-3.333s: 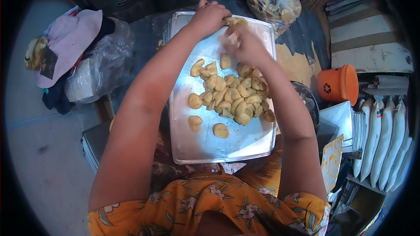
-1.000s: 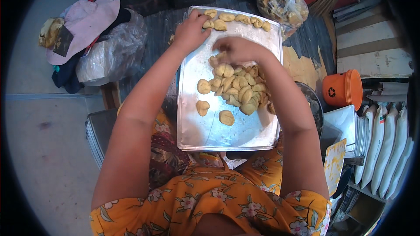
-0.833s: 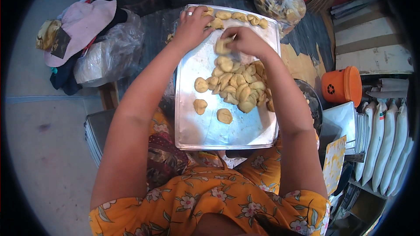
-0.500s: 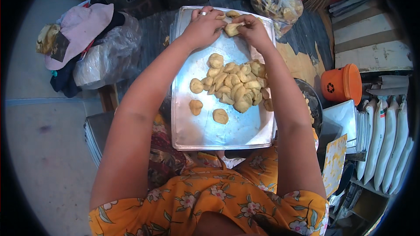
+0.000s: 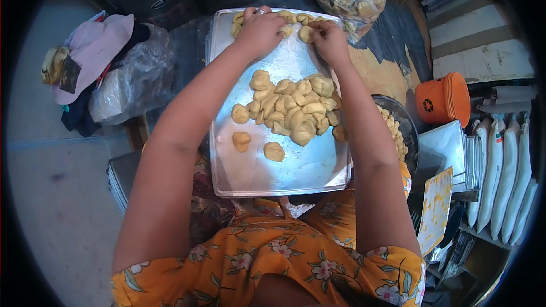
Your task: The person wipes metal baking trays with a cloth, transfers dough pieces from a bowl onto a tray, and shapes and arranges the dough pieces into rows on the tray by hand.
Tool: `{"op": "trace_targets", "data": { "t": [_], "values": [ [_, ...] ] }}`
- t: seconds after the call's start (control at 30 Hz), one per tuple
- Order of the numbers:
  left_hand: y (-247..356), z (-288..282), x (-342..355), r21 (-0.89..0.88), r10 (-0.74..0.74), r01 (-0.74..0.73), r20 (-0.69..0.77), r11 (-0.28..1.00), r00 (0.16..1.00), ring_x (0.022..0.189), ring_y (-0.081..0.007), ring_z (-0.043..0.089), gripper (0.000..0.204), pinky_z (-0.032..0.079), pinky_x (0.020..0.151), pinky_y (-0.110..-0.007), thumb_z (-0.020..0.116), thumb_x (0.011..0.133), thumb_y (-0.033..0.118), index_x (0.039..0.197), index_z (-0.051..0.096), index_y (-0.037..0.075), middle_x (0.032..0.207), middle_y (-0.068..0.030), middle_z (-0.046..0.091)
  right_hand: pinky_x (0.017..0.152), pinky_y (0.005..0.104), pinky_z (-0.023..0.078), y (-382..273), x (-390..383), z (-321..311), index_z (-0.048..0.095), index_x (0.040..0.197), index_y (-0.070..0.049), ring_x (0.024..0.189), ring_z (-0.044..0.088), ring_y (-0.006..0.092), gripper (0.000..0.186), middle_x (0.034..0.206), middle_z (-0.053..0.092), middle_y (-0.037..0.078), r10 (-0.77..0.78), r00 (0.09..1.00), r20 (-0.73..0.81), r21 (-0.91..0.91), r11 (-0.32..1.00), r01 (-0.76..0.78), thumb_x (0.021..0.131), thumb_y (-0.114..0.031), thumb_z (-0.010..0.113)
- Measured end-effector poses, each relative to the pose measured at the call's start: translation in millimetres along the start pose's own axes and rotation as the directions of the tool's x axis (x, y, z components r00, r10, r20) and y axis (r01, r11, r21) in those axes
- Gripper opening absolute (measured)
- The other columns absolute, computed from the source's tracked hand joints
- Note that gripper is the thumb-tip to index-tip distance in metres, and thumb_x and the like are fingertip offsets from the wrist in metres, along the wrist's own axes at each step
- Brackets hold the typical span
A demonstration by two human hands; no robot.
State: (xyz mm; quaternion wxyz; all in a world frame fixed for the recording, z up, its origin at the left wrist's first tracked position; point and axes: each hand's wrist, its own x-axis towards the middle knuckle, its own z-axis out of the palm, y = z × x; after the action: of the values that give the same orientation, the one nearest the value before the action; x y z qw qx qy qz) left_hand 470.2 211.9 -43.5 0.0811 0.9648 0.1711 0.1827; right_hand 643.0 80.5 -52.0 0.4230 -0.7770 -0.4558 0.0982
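Dough pieces [image 5: 293, 108] on metal tray [image 5: 307, 170], bucket [image 5: 437, 102] rightward; right hand [image 5: 331, 41] pinching one, left hand [image 5: 260, 33] grip unclear.

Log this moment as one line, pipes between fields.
left hand: over dough row | right hand: touching dough piece | tray: dough pile around middle | orange bucket: right of tray

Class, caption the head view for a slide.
Right hand touching a rounded tan dough-like piece on a rectangular silver metal tray.
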Motion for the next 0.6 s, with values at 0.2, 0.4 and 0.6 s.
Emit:
{"op": "trace_targets", "data": {
  "t": [0.2,0.4,0.6],
  "values": [
    [-7,10,16,0.008,0.020,-0.019,-0.161,1.000,0.987,0.123,-0.0261,0.047,0.044,0.027,0.102,-0.046,0.066,0.079,0.033,0.120,0.064,0.016,0.129,-0.0068,0.058,0.077,0.0360,0.053,-13,3,-2,0.069,0.103,-0.004,0.084,0.067,0.0281,0.024,0.098,0.067,0.013,-0.035,0.996,0.077,0.049,0.998,0.032,0.082,-0.014,0.066],
    [-3,4,30,-0.027,0.021,-0.020,0.030,0.999,0.999,0.132,-0.0240,0.041,0.042,0.023,0.105,-0.048,0.068,0.080,0.035,0.120,0.067,0.020,0.138,-0.0041,0.053,0.077,0.0348,0.052,-22,2,-31,0.069,0.104,-0.009,0.086,0.067,0.0246,0.026,0.100,0.068,0.013,-0.125,0.979,0.163,-0.001,0.992,0.127,0.079,-0.018,0.068],
    [14,4,27,-0.038,0.134,-0.130,0.136,0.991,0.982,0.131,-0.0216,0.040,0.032,0.021,0.106,-0.050,0.069,0.080,0.030,0.109,0.071,0.018,0.130,-0.0021,0.057,0.082,0.0327,0.050,-36,-40,-53,0.069,0.101,-0.008,0.088,0.065,0.0206,0.024,0.092,0.069,0.007,-0.051,0.509,0.859,0.006,0.996,0.090,0.081,-0.020,0.067]
  ]
}}
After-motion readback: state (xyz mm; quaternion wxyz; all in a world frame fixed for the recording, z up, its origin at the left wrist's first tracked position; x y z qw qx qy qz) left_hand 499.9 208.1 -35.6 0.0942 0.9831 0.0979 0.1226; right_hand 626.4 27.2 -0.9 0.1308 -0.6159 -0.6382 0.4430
